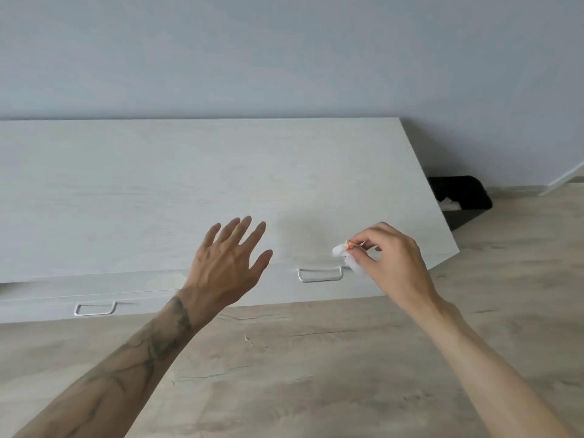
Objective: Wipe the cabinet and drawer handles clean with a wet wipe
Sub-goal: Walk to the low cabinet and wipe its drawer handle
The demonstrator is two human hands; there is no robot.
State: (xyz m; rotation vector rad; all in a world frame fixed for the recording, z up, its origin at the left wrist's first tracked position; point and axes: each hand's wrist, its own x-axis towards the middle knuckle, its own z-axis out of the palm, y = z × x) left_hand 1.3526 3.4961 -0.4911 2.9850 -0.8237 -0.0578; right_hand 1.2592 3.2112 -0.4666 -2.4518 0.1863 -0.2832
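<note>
The right hand pinches the wet wipe in its grip at the right end of the drawer handle. The left hand hovers, grip apart. The next move likely calls for sweeping along the bar.

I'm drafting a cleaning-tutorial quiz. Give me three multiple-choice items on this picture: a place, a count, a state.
1. Where is the black plastic bin?
A) on the floor, by the right end of the pale wood-grain cabinet
B) on top of it
C) inside a drawer

2. How many silver wire loop handles show?
A) one
B) two
C) four

3. What state is the left hand in?
A) gripping a handle
B) open, holding nothing
C) clenched fist

Answers: 1 A, it stands past the cabinet's right edge; 2 B, one by the white wet wipe, one lower left; 3 B, fingers spread.
</note>
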